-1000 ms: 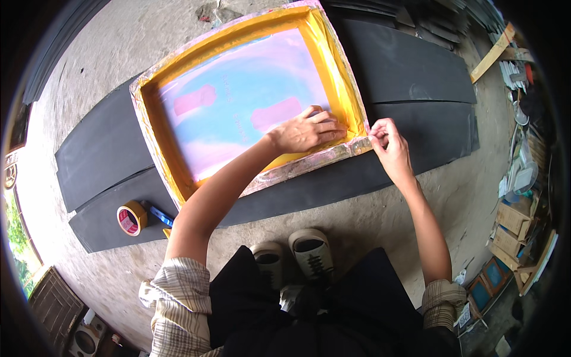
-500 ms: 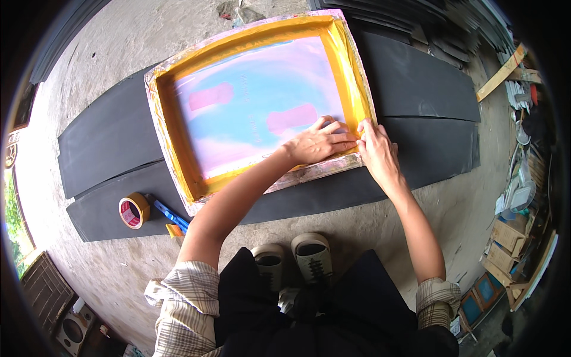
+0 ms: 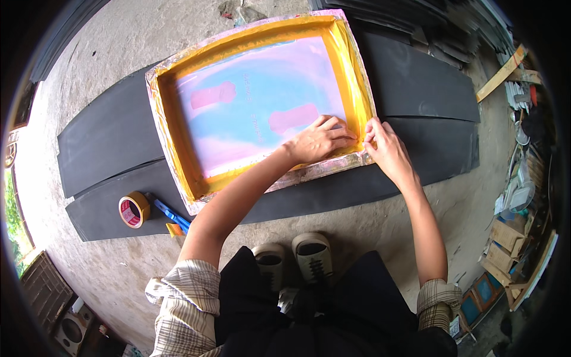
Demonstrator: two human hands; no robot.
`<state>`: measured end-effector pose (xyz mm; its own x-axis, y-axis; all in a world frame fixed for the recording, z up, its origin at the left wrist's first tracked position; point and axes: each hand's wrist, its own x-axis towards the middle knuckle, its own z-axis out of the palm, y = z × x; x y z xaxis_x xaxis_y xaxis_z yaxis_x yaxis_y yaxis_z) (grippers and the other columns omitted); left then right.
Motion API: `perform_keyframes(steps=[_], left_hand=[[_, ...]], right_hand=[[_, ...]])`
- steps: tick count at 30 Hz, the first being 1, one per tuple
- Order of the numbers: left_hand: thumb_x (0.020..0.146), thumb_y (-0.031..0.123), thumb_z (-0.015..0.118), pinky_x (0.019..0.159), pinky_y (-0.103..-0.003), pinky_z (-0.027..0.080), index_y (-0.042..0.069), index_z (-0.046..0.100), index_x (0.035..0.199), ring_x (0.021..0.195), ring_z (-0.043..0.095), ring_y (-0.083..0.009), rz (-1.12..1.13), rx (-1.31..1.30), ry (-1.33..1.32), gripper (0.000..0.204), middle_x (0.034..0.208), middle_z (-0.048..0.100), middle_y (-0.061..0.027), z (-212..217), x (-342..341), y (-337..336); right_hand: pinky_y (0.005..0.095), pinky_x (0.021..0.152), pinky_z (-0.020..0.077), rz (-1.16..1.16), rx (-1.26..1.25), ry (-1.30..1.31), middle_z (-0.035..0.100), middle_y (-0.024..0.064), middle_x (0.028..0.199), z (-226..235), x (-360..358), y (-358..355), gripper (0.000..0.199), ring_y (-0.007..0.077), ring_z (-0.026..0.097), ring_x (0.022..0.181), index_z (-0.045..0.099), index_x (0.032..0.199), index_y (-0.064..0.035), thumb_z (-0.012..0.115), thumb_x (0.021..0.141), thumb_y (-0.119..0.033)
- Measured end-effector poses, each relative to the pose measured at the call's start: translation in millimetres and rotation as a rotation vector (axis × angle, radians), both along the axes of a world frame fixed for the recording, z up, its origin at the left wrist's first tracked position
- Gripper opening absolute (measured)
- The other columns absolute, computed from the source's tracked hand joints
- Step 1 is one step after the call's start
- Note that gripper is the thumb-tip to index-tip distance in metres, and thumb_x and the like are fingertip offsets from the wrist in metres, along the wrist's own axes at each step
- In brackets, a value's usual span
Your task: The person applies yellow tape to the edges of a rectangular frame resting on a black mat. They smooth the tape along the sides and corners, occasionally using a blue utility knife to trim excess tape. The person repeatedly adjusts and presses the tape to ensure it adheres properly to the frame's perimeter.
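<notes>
Concrete floor (image 3: 357, 220) carries 2 black sheets (image 3: 107, 137); tape roll (image 3: 134, 209) lies nearby. Left hand (image 3: 318, 140) and right hand (image 3: 386, 149) press flat, holding nothing, on the yellow screen frame (image 3: 172, 149).

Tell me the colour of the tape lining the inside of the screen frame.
Yellow tape lines the frame; the head view shows it best.

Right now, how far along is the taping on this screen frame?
Yellow tape already lines the frame's inner edges. Both hands, left hand and right hand, press at the near right corner. The tape roll lies aside; whether more taping remains is unclear.
</notes>
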<state>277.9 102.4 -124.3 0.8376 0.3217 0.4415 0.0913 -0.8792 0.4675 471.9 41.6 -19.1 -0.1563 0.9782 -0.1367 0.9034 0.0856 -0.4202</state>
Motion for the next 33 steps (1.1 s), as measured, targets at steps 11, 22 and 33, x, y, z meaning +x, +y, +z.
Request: perform_keyframes(steps=[11, 22, 33], left_hand=[[0.087, 0.018, 0.049, 0.103, -0.037, 0.031, 0.015, 0.061, 0.125, 0.115, 0.043, -0.0163, 0.013, 0.077, 0.09, 0.04, 0.125, 0.054, 0.0065, 5.5, -3.0, -3.9], [0.088, 0.015, 0.045, 0.103, -0.038, 0.031, 0.019, 0.062, 0.125, 0.113, 0.043, -0.0181, 0.012, -0.028, 0.135, 0.041, 0.119, 0.052, 0.0026, 5.2, 0.5, -6.0], [0.089, 0.023, 0.052, 0.102, -0.036, 0.032, 0.016, 0.056, 0.132, 0.119, 0.039, -0.013, -0.062, 0.123, 0.126, 0.044, 0.136, 0.049, 0.0071, 0.1, -1.6, 2.4]], right_hand=[[0.0488, 0.069, 0.0529, -0.271, -0.08, -0.071, 0.064, 0.0203, 0.083, -10.4, -26.6, 4.1, 0.032, 0.0376, 0.064, 0.083, 0.044, 0.105, -0.0024, 0.062, 0.079, 0.003], [0.0491, 0.064, 0.0519, -0.379, -0.059, -0.272, 0.066, 0.0179, 0.073, 12.2, -15.9, 11.1, 0.025, 0.038, 0.067, 0.073, 0.044, 0.108, -0.0071, 0.055, 0.086, -0.004], [0.0438, 0.057, 0.0458, -0.443, -0.047, -0.027, 0.06, 0.0166, 0.066, 9.8, 26.1, -1.6, 0.005, 0.0354, 0.063, 0.064, 0.052, 0.093, -0.0057, 0.053, 0.088, -0.006]])
